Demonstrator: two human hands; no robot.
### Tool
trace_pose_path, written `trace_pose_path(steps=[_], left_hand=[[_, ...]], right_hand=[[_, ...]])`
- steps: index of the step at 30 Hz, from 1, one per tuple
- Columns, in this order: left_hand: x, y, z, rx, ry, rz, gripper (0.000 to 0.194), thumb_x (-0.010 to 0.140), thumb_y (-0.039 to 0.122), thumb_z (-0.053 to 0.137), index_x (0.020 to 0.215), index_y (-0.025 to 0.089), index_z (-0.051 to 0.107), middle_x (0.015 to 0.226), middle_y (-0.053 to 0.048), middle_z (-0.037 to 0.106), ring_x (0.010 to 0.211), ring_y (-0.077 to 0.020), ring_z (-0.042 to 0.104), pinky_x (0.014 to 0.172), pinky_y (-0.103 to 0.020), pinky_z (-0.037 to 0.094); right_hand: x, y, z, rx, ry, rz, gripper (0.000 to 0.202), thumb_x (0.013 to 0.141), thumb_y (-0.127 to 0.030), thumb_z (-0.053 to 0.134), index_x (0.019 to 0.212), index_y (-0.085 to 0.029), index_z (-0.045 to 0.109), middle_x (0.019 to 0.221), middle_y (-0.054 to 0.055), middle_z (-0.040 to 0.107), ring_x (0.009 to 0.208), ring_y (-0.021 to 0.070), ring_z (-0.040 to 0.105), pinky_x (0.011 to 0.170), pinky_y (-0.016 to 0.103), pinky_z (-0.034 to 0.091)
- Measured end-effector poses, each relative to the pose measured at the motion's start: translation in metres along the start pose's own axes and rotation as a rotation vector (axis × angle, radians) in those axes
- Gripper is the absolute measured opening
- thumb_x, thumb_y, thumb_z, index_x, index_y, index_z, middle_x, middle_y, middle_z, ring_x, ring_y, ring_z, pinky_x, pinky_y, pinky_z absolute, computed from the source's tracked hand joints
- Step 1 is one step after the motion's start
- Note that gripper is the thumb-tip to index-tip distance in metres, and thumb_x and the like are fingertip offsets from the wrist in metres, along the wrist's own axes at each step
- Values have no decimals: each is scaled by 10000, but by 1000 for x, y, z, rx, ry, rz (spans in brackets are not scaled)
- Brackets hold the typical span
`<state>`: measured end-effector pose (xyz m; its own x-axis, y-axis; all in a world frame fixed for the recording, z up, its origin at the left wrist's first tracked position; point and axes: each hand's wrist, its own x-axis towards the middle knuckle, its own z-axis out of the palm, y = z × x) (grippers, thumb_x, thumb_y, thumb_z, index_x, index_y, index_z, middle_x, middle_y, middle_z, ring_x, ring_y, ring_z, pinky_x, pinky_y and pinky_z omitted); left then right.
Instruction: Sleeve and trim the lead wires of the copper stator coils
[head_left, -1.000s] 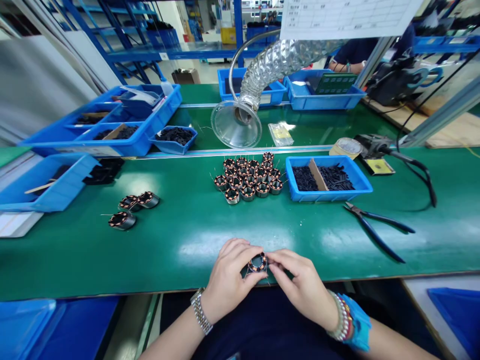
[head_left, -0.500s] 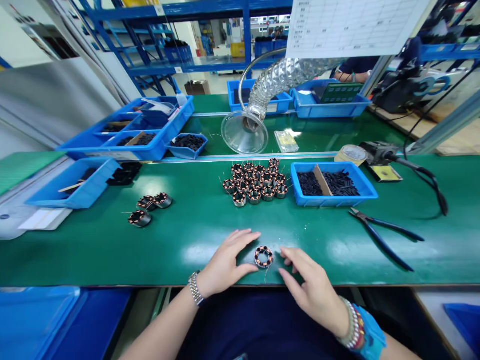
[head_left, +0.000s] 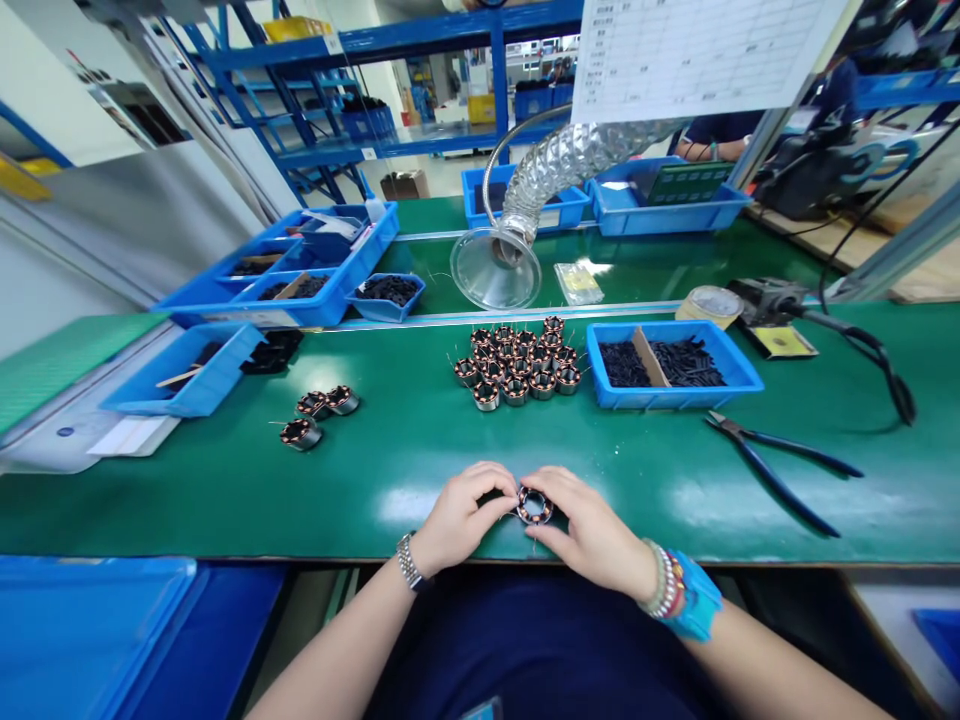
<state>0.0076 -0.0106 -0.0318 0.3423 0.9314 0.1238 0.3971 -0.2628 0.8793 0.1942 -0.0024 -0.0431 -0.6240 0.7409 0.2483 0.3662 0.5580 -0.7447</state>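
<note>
A small ring-shaped motor stator with copper windings [head_left: 535,506] lies on the green bench near its front edge. My right hand [head_left: 589,525] curves round its right side, thumb in front and fingers behind, gripping it. On the other side my left hand [head_left: 469,515] has thumb and forefinger pinched together at the ring's left edge. A thin lead wire [head_left: 507,515] shows at those fingertips. Further back stands a cluster of several similar stators [head_left: 517,365], some with wires sticking up. A few more stators [head_left: 319,412] sit to the left.
A blue divided tray of black pieces [head_left: 675,397] stands right of the cluster. Cutting pliers [head_left: 780,470] lie open at the right. A clear extraction hood [head_left: 495,275] hangs beyond. Blue bins [head_left: 184,375] line the left. A co-worker's arm [head_left: 709,150] shows at the back.
Both hands have come together at the stator. The right has gone from beside it to gripping it; the left has gone from spread to pinched. The view has shifted slightly.
</note>
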Motion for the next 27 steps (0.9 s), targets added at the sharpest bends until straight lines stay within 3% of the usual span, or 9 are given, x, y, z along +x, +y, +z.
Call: trace_pose_path(steps=[4,9,10,14,16,27], left_hand=[[2,-1,2,-110,97,-181,117,786,244,510,741,154,570,792,-28,594,776,-146,541,750,-274,416],[2,2,-8,-342,327,-365,136,760,291,531,747,155,521,727,-3,558,694,-117,520,685,-236,416],[2,4,-11,-353,311,-405,148,751,298,541,747,151,524,721,-5,559,675,-113,518,668,-231,417],[3,17,-18,-408,41,-590,193,703,314,578,690,122,560,671,-21,569,598,-102,507,561,-211,409],[6,22,-17,-461,-27,-649,184,689,295,573,643,117,563,643,-22,567,589,-99,507,538,-202,402],[19,29,-14,-384,-78,-704,136,617,240,551,546,125,558,554,-3,557,508,-82,478,498,-191,374]], right_hand=[[-6,-1,-2,-55,23,15,394,755,-238,560,1133,-184,463,1057,82,556,1028,190,473,904,384,398],[-8,0,-2,-56,60,26,380,752,-257,559,1116,-185,473,1043,94,560,1010,207,488,877,404,413],[-8,1,-2,-58,65,28,383,750,-256,562,1116,-184,473,1043,94,560,1008,207,489,875,402,414],[-8,2,-1,-60,62,21,387,742,-254,571,1110,-176,477,1035,91,561,1004,202,489,878,390,413],[-8,2,-1,-56,65,18,384,743,-259,570,1106,-173,479,1027,91,563,1001,201,490,876,389,414],[-9,4,0,-50,85,3,384,744,-272,568,1106,-179,481,1020,91,564,999,205,490,874,400,414]])
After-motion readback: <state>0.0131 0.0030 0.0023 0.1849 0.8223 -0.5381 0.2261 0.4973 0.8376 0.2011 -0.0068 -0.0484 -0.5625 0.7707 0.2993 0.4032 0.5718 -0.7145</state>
